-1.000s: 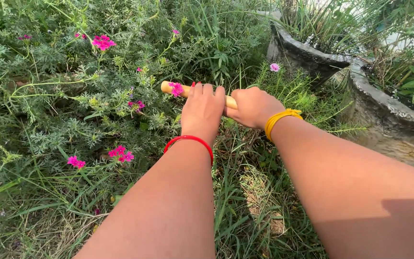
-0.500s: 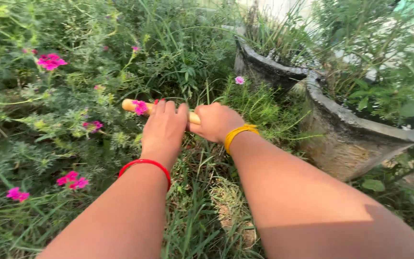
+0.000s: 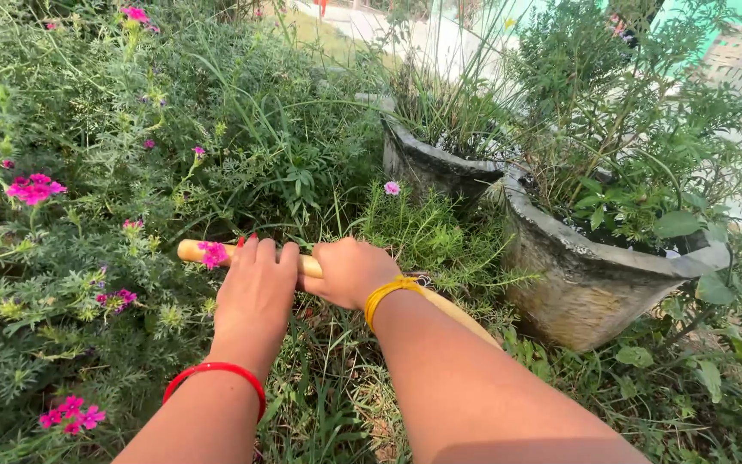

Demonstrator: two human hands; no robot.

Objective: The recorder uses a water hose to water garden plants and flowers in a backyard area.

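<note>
Gripping a wooden handle, the left hand and right hand hide its middle; beside the stone pot, its far end is lost behind the right arm.

The ground is covered with grass and low green plants bearing pink flowers. Two grey stone pots stand on it at the right, side by side, each filled with leafy plants.

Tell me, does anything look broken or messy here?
Nothing looks broken. The nearer grey pot leans a bit and looks worn. Both hands, left hand and right hand, grip a wooden handle among pink flowers.
</note>
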